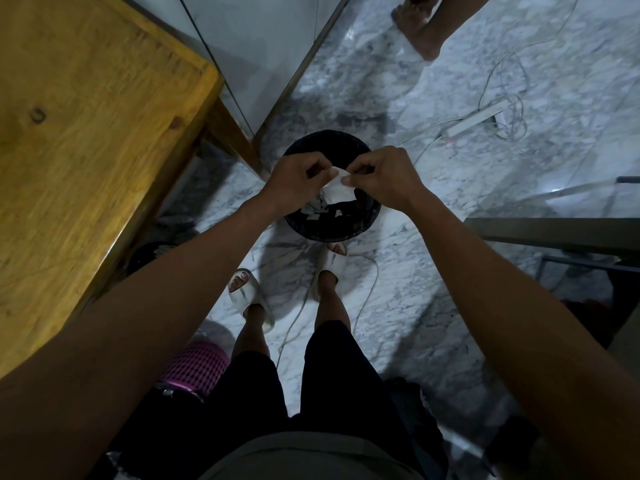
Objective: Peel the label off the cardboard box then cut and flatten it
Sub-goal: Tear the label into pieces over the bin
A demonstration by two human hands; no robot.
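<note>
Two hands, left hand (298, 178) and right hand (381, 176), both pinching the white label (337, 188) over the black bin (329, 230), likely for discarding; cardboard box not in view.

Bin (367, 220) on floor (433, 306) ahead of feet; table (86, 150) left; label (337, 190) above bin, btwn hands.

head cam | looks steeply down from standing height | floor (433, 289) far below
</note>
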